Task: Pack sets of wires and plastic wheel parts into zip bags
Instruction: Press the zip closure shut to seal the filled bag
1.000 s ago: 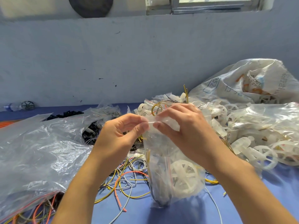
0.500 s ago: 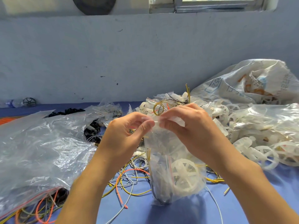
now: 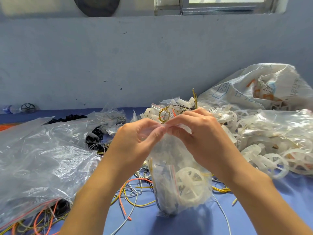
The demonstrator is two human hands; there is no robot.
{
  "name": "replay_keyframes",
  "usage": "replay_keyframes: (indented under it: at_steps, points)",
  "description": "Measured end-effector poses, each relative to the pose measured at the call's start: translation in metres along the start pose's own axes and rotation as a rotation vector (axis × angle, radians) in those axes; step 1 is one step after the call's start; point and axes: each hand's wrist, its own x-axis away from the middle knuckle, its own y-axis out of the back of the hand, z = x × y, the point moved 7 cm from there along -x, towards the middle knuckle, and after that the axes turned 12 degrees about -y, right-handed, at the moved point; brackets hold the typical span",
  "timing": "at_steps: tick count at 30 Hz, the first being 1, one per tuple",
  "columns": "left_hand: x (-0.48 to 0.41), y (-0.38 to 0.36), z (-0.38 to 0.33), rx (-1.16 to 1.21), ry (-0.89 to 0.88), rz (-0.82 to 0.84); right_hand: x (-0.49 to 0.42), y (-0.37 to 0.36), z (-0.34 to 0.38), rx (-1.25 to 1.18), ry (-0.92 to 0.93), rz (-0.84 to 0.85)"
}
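Far left by the wall, one small clear bottle (image 3: pixel 8 109) lies beside one dark spoked wheel (image 3: pixel 27 108), both blurred. Coming in, one big crumpled clear bag (image 3: pixel 42 158) sprawls over the blue table (image 3: pixel 279 209). Orange and yellow wires poke out from under its near edge, too tangled to count, and there's a clump of black parts (image 3: pixel 94 138) at its far side. Now the action: the left hand (image 3: pixel 138 141) is up at mid-frame, thumb and forefinger pinched tight on the top edge of one zip bag (image 3: pixel 166 187). Below the wrists, loose wires (image 3: pixel 135 192) lie strewn on the table, grey and yellow with one orange strand standing out, more than can be counted. The zip bag hangs upright between the two hands, its bottom down at the table. Inside it, one white wheel (image 3: pixel 191 185) shows plainly beside a bundle of thin wires whose number I cannot tell. The right hand (image 3: pixel 201 138) pinches the same top edge, its fingertips meeting the left's at the middle of the bag's mouth. Behind the hands sits a pile of filled small bags (image 3: pixel 169 107), with yellow wire coiled in one. To the right is a heap of white wheels (image 3: pixel 277 163), many under clear plastic. At far right, one printed woven sack (image 3: pixel 254 89) slumps against the wall.
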Motion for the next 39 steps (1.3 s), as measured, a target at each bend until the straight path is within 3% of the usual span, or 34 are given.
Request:
replay_keyframes:
  at_steps: [9,14,22,27,31,39]
  points:
    - [0.001,0.012,0.002,-0.22,0.016,0.027,0.0,0.009,-0.007,0.089,-0.023,-0.031]
    - [-0.007,0.004,-0.015,-0.428,-0.079,0.062,0.002,0.007,0.003,0.125,0.019,-0.032]
    - [-0.002,0.018,-0.003,-0.44,0.008,0.038,-0.002,0.024,-0.022,0.062,-0.1,-0.019]
    - [0.0,0.025,-0.004,-0.443,0.057,0.027,-0.003,0.03,-0.036,-0.191,-0.233,0.0]
    - [-0.002,0.02,-0.009,-0.497,0.086,0.114,-0.001,0.025,-0.037,-0.492,-0.347,0.038]
    - [-0.016,-0.004,-0.032,-0.416,0.015,0.196,-0.001,0.013,-0.027,-0.794,-0.387,0.129]
